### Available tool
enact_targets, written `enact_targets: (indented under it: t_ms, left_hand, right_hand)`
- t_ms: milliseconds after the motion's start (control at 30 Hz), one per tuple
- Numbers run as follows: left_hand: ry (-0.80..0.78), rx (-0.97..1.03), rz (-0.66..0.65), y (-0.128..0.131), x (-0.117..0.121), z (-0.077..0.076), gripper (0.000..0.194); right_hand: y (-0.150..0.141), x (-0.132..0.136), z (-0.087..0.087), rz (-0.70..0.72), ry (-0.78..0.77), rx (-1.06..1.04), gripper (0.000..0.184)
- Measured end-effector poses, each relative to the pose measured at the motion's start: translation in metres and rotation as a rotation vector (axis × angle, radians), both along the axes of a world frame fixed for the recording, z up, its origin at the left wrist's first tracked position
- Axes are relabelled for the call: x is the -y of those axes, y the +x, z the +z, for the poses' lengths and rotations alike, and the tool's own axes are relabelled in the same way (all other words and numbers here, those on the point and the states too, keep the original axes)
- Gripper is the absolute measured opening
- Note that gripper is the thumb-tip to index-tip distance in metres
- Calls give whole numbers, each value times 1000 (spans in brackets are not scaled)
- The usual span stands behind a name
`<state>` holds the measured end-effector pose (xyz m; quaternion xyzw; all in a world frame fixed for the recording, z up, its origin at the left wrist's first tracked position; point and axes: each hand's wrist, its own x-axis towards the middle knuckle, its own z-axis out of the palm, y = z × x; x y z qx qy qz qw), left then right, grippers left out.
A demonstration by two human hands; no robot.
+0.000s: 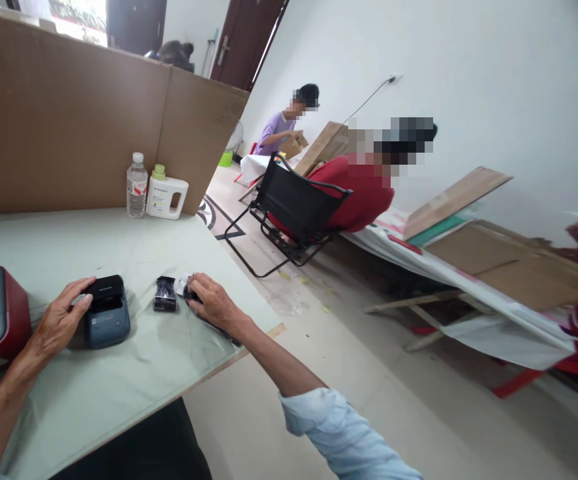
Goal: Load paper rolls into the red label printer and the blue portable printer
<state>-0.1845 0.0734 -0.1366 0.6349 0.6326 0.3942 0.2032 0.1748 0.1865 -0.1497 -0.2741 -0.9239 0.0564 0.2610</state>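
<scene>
A small dark-blue device with its black lid raised, which looks like a portable label printer (109, 323), stands on the table. My left hand (61, 313) grips its left side, the thumb on the upper edge and the fingers towards the back. To the right lies a small black cartridge-like piece in shiny wrap (165, 295). Just past it, my right hand (213, 301) is closed over a dark item, with a crumpled whitish piece (183, 287) showing at the fingertips. Most of what those fingers cover is hidden. A dark, flat strip runs under the right wrist towards the table edge.
A larger red-and-black machine (11, 313) stands at the left. A water bottle (137, 187) and a white jug (166, 195) stand by the cardboard partition (69, 127). Beyond the table's right edge are a black folding chair (299, 200), seated people and a long table (493, 313).
</scene>
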Motion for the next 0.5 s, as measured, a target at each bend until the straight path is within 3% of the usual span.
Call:
enact_targets:
  t_ms: [200,333,500]
  left_hand:
    - [19,2,3,-2,-1,-3,59]
    - [14,11,-3,-2,0,-3,59]
    - [12,20,-1,-1,0,-3,61]
  right_hand:
    - [-2,-11,-2,-38,0,-14,25]
    - [-6,0,-1,-6,43,22,25]
    - [-8,8,0,-71,60,98,25]
